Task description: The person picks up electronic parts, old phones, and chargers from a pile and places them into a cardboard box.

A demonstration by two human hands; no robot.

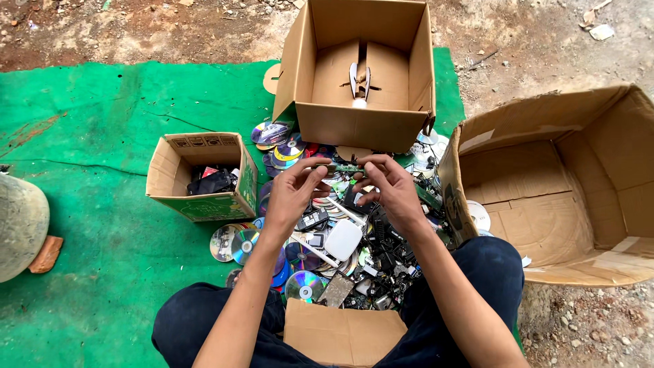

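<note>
My left hand (294, 193) and my right hand (390, 189) hold the two ends of a narrow green circuit board strip (343, 167), lifted above a heap of electronic scrap (354, 255). The heap holds shiny discs (304, 285), a white plastic casing (343, 239), cables and dark parts. It lies on a green mat (102, 150) between my knees.
A tall open cardboard box (361, 126) with a small tool inside stands behind the heap. A small box (178, 184) with dark parts is to the left, a big box (558, 197) lying open on the right, a flat cardboard piece (344, 334) at my lap. A grey stone (20, 225) sits far left.
</note>
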